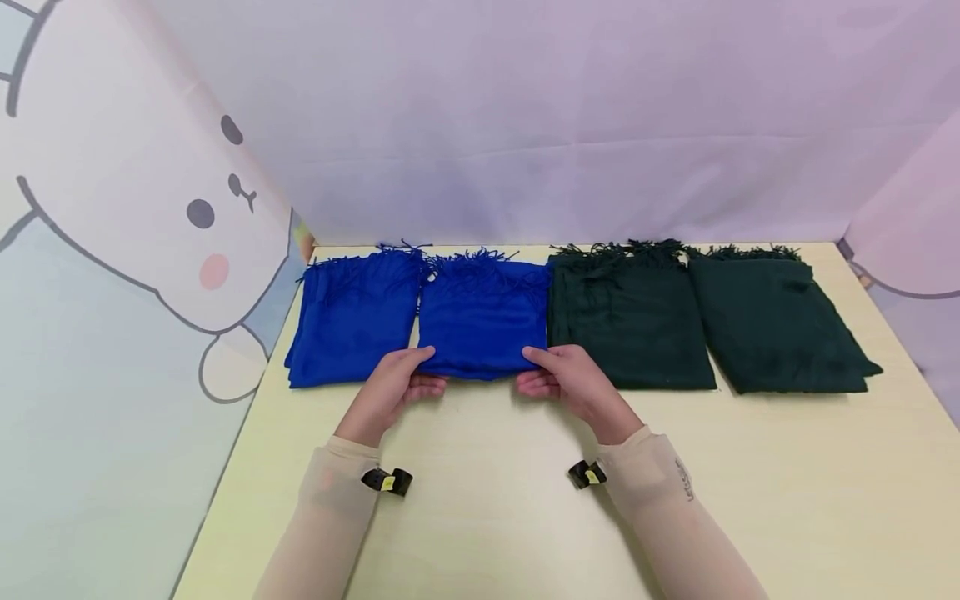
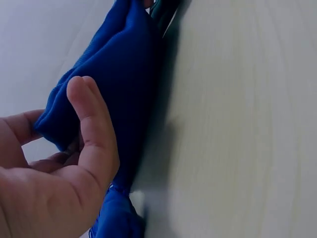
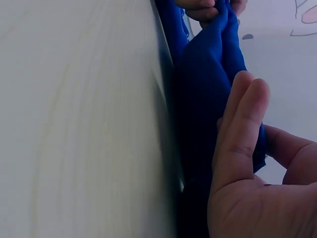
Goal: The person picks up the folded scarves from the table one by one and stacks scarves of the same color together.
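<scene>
Both hands hold the near edge of a folded blue fringed scarf [image 1: 483, 321], the second from the left in a row. My left hand [image 1: 393, 387] pinches its near left corner, thumb on top and fingers beneath. At the near right corner my right hand [image 1: 573, 383] pinches in the same way. In the left wrist view the scarf's edge [image 2: 119, 74] is raised off the table, its cloth between thumb and fingers. The right wrist view shows the raised cloth [image 3: 203, 69] sagging between the two hands. The scarf's fringe lies at the far side.
Another folded blue scarf [image 1: 352, 321] lies to the left. Two folded dark green scarves [image 1: 633, 325] [image 1: 772, 325] lie to the right, the first touching the held one. All sit along the back of a pale wooden table [image 1: 480, 500], before a curtain-like wall [image 1: 562, 125].
</scene>
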### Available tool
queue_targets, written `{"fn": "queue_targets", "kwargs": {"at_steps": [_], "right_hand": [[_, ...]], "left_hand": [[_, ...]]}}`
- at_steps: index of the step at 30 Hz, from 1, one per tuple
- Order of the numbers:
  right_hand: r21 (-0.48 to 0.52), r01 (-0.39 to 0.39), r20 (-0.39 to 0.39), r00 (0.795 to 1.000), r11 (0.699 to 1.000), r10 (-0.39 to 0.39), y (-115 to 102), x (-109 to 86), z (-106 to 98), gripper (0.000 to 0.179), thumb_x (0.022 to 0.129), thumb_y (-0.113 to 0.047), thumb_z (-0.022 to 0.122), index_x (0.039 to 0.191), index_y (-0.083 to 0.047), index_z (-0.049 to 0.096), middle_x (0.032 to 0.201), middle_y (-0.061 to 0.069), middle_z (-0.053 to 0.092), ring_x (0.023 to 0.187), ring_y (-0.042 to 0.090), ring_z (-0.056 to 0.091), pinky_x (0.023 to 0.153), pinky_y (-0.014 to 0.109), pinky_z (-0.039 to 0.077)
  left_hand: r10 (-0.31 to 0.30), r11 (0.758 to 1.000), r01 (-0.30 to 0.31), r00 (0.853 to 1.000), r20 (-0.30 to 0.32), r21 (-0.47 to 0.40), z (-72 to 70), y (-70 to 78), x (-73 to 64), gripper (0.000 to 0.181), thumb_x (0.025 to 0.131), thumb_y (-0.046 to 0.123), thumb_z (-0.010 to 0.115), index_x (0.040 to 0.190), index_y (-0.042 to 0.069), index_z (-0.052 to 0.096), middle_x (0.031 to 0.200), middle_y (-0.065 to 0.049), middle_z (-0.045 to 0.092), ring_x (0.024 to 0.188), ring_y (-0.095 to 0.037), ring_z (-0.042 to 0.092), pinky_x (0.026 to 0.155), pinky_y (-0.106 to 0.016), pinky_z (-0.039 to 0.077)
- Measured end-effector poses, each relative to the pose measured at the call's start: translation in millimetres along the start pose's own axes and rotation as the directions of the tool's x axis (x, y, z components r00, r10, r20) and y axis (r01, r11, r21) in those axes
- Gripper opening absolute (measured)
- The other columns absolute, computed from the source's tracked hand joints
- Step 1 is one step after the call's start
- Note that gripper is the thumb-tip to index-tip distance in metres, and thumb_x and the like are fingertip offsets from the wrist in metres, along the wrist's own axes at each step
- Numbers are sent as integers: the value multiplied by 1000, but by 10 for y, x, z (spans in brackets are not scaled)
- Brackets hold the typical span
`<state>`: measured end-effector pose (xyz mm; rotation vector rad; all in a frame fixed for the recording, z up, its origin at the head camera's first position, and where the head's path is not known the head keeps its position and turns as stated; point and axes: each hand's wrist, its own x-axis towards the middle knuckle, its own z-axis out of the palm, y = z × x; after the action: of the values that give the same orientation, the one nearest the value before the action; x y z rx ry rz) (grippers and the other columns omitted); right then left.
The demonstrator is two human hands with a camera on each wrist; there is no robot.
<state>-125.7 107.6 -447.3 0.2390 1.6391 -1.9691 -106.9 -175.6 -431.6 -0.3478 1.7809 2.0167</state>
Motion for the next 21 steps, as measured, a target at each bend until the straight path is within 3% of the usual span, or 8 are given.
{"fn": "queue_targets", "kwargs": {"at_steps": [8, 15, 21], "right_hand": [[-12, -22, 62, 998, 1000, 23, 31, -90, -25, 30, 100, -24, 63, 98, 7, 61, 78, 13, 74, 64, 16, 72, 70, 31, 61], [-53, -23, 74, 997, 998, 26, 71, -151, -25, 29, 101, -20, 61, 101, 9, 63, 78, 13, 74, 65, 17, 72, 68, 29, 61], [-84, -4, 84, 996, 996, 11, 90, -185, -8, 33, 101, -21, 60, 103, 11, 62, 79, 14, 74, 67, 18, 73, 68, 31, 61]], "left_hand": [[-2, 999, 1, 1000, 20, 42, -49, -49, -84, 42, 105, 24, 52, 130, -10, 48, 92, -17, 68, 74, -19, 71, 75, -30, 60], [33, 993, -42, 996, 80, 110, -118, -77, -160, 27, 104, 21, 53, 104, -6, 56, 93, -24, 70, 76, -19, 72, 75, -31, 61], [35, 989, -47, 996, 82, 139, -139, -98, -187, 28, 104, 24, 54, 99, -3, 58, 84, -15, 70, 73, -17, 71, 73, -30, 60]]}}
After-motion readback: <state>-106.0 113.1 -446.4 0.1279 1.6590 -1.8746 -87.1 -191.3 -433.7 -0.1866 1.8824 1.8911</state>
